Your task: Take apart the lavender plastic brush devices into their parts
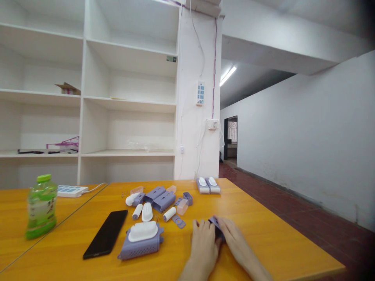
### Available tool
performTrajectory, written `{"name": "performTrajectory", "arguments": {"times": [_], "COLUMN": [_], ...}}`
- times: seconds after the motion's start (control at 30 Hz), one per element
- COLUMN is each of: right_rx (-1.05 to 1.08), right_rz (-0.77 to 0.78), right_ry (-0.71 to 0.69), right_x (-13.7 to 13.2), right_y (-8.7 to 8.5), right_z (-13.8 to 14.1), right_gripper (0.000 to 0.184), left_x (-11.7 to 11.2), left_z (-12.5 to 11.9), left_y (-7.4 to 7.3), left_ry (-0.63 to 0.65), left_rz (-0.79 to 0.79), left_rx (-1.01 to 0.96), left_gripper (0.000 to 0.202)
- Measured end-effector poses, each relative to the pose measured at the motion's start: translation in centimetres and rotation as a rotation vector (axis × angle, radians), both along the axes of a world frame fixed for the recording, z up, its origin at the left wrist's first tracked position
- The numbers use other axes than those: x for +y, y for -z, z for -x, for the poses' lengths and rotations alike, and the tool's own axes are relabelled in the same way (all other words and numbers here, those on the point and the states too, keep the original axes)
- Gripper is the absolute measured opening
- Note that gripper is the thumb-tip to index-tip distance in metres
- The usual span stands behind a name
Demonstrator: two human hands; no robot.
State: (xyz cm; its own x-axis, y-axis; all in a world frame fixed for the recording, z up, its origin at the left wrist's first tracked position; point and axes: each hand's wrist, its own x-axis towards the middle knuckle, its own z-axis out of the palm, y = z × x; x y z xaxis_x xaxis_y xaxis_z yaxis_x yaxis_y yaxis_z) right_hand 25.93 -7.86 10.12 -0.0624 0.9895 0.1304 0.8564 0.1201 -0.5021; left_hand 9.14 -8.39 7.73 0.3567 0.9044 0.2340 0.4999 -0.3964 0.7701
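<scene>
Both hands rest on the orange table [278,242]; well to the left of the left hand [203,245] lie a black phone [106,233] and, farther off, a green bottle [41,207], while a purple housing with a white top [141,239] sits just left of it. Beyond the fingertips a heap of purple and white parts [162,200] is spread. The left hand lies palm-down, fingers nearly straight, and the right hand [234,241] stretches its fingers over a small purple piece [216,227] wedged between the two hands; whether either truly grips it I cannot tell.
</scene>
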Motion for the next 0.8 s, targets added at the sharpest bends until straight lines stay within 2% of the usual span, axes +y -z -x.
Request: {"name": "performTrajectory", "arguments": {"times": [0.07, 0.17, 0.3, 0.43, 0.5, 0.67, 0.8], "right_rx": [-0.024, -0.065, -0.117, -0.225, -0.241, -0.173, -0.146], "right_rz": [0.012, 0.031, 0.031, 0.043, 0.068, 0.059, 0.014], "right_ry": [-0.019, -0.043, -0.109, -0.287, -0.331, -0.273, -0.174], "right_x": [-0.2, -0.7, -1.3, -2.1, -2.4, -2.5, -2.3], "right_y": [0.2, -0.1, -1.0, -1.4, -1.4, -1.1, -1.1], "right_z": [0.6, 1.2, 1.4, 1.5, 1.7, 2.1, 1.9], "right_gripper": [0.047, 0.047, 0.046, 0.072, 0.077, 0.071, 0.070], "left_x": [0.6, 1.1, 0.8, 0.4, 0.3, 0.3, 0.8], "left_z": [-1.7, -2.2, -0.8, 0.8, 1.3, 2.2, 3.1], "left_y": [0.2, 0.8, 1.2, 1.4, 1.5, 1.6, 1.6], "left_ry": [-0.029, -0.053, -0.048, -0.033, -0.027, -0.010, -0.048], "left_rz": [0.031, 0.047, 0.031, 0.009, -0.003, -0.072, -0.136], "left_rx": [0.015, -0.004, -0.074, -0.107, -0.108, -0.069, 0.000], "left_gripper": [0.041, 0.043, 0.040, 0.038, 0.037, 0.032, 0.025]}}
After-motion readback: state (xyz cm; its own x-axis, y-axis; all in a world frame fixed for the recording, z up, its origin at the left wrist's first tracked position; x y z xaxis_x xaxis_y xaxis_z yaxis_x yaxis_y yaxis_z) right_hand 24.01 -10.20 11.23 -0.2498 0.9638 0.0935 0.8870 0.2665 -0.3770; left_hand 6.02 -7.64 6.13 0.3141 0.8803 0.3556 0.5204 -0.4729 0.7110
